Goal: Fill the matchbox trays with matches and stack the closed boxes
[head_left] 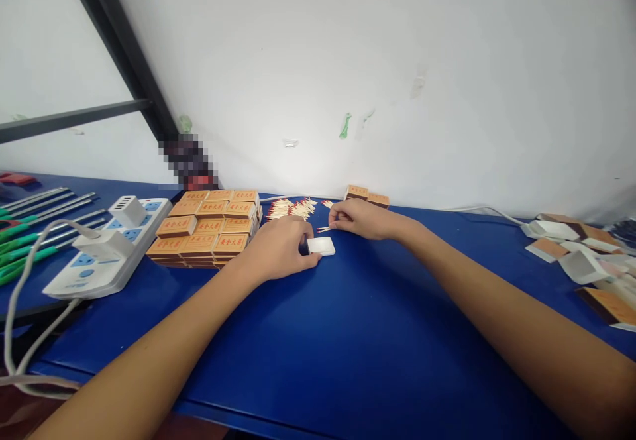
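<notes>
My left hand point(278, 249) is closed around the left side of a small white matchbox tray point(322, 246) lying on the blue table point(348, 347). My right hand point(358, 219) hovers just behind the tray with its fingers pinched on a few matches point(324, 229). A loose pile of red-tipped matches point(292, 208) lies behind both hands near the wall. A block of stacked orange matchboxes point(209, 226) stands to the left of my left hand.
Two orange matchboxes point(368, 195) sit by the wall. A white power strip point(106, 248) with plugs and cable lies at left, beside green-handled tools point(30, 238). Empty trays and sleeves point(581, 254) are scattered at the right edge.
</notes>
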A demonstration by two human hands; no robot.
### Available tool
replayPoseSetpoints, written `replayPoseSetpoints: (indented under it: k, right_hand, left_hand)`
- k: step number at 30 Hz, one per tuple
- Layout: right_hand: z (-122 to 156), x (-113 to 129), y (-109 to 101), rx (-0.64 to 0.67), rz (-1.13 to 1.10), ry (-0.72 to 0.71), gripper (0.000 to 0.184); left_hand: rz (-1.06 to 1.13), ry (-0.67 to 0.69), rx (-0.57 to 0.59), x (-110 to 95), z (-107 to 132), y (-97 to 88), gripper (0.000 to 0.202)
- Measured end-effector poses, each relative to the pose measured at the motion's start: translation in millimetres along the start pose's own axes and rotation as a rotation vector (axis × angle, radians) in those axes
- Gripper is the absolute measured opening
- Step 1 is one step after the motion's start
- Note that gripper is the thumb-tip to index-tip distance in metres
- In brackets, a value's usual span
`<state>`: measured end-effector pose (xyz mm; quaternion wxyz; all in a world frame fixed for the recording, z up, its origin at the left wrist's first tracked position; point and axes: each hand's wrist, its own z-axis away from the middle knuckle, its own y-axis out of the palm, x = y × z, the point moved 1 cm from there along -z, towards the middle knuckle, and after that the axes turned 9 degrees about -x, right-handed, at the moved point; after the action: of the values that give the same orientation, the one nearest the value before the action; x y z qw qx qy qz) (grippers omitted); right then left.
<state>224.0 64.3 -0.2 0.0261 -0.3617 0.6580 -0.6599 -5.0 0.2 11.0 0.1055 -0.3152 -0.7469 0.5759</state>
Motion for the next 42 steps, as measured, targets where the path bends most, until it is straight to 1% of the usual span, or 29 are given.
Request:
replayPoseSetpoints:
  k: [4, 8, 13, 16, 19, 22, 25, 28, 32, 35, 39, 42]
  right_hand:
    - [0.1, 1.2, -1.1, -0.016, -0.017, -0.007, 0.018]
    - [-0.5, 0.8, -0.2, 0.000, -0.022, 0.002, 0.021]
    - [0.3, 7.1, 2.7, 0.025, 0.028, 0.042, 0.012]
    - [1.5, 12.6, 1.3, 0.023, 0.056, 0.046, 0.010]
    - [2.8, 14.2, -4.9, 0.001, 0.079, 0.048, 0.013]
    - [4.9, 14.1, -16.0, -0.064, 0.111, 0.039, 0.017]
    - [7.9, 17.9, -26.9, -0.102, 0.125, 0.013, 0.019]
    - [10.5, 28.1, -31.3, -0.093, 0.119, -0.006, 0.017]
    - [12.4, 44.7, -27.6, -0.043, 0.164, -0.011, 0.010]
    - [13.3, 52.6, -25.4, -0.019, 0.187, -0.005, 0.010]
    - [13.4, 56.0, -25.0, -0.055, 0.221, -0.048, 0.009]
    - [12.2, 55.9, -21.1, -0.028, 0.229, -0.045, 0.008]
  left_hand:
    - [-0.004, 0.016, 0.009, 0.7, 0.2, 0.9, 0.023]
    - [-0.006, 0.023, 0.012, 0.9, 0.1, 0.9, 0.024]
    - [-0.034, 0.026, 0.012, -0.3, 0.1, 0.6, 0.024]
    - [-0.093, 0.030, -0.014, -0.5, -0.3, 1.0, 0.027]
    - [-0.178, 0.056, -0.036, 0.1, -1.3, 1.4, 0.029]
    - [-0.251, 0.070, -0.036, 1.5, -2.3, 1.2, 0.029]
    - [-0.287, 0.051, -0.032, 3.0, -3.0, 1.0, 0.030]
    - [-0.294, 0.011, -0.019, 4.2, -3.3, 1.0, 0.033]
    - [-0.292, -0.022, 0.005, 4.0, -3.3, -0.4, 0.037]
    - [-0.314, -0.033, 0.005, 2.2, -3.4, -2.7, 0.037]
    - [-0.298, -0.067, 0.008, -0.3, -4.1, -3.1, 0.039]
    - [-0.258, -0.073, 0.001, -1.3, -4.4, -1.6, 0.033]
